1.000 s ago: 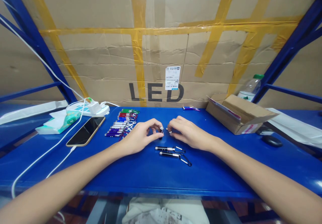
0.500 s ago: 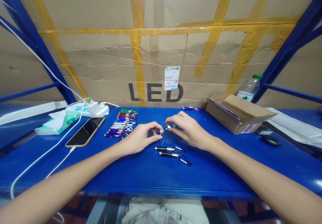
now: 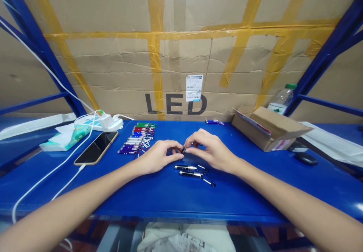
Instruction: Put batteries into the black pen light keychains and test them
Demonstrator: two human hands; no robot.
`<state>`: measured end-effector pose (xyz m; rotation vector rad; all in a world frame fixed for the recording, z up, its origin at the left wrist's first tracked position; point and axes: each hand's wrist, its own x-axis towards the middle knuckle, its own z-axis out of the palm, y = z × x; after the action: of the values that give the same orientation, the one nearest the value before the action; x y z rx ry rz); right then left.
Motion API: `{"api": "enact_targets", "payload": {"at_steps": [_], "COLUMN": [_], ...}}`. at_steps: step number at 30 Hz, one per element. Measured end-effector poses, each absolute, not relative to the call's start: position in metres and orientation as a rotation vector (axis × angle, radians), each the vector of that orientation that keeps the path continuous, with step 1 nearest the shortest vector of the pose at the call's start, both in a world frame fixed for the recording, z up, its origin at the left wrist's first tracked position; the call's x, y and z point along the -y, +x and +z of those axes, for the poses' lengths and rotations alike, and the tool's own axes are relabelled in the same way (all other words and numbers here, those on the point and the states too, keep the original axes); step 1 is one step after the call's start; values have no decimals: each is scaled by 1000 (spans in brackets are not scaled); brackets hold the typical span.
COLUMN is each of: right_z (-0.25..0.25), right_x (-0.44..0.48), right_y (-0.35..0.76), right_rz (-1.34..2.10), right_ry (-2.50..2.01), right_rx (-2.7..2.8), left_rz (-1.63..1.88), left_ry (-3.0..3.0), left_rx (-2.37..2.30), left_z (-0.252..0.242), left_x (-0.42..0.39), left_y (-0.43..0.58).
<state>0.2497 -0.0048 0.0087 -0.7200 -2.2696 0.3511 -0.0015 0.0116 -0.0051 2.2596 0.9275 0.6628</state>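
Note:
My left hand (image 3: 157, 158) and my right hand (image 3: 211, 152) meet at the middle of the blue table (image 3: 170, 195). Their fingertips pinch a small dark keychain flashlight (image 3: 183, 151) between them. Both hands are closed around it. Just in front of the hands lie two black keychain flashlights (image 3: 190, 170) with clips, side by side. To the left, a row of several coloured keychain flashlights (image 3: 136, 138) is laid out in a neat stack.
A phone (image 3: 96, 147) on a white cable lies at the left, beside a tissue pack (image 3: 66, 138) and a power strip (image 3: 98, 122). An open cardboard box (image 3: 268, 127), a water bottle (image 3: 282, 99) and a black mouse (image 3: 306, 157) are at the right. One purple flashlight (image 3: 214, 122) lies by the big cardboard wall.
My right hand had drawn back with a small silver piece; now it has come in again and its fingertips touch my left hand's at the small flashlight.

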Motion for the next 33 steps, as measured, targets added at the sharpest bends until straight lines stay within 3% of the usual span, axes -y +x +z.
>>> {"api": "enact_targets", "payload": {"at_steps": [13,33], "right_z": [9,8], "right_x": [2,4], "right_y": [247,246], "right_rz": [656,541], "right_ry": [-800,-762], "right_rx": [2137,2213], "left_rz": [704,718], "left_ry": [2295,2141], "left_rx": [-895,-915], "left_z": [-5,-9], "left_x": [-9,-9], "left_y": [0,5]}}
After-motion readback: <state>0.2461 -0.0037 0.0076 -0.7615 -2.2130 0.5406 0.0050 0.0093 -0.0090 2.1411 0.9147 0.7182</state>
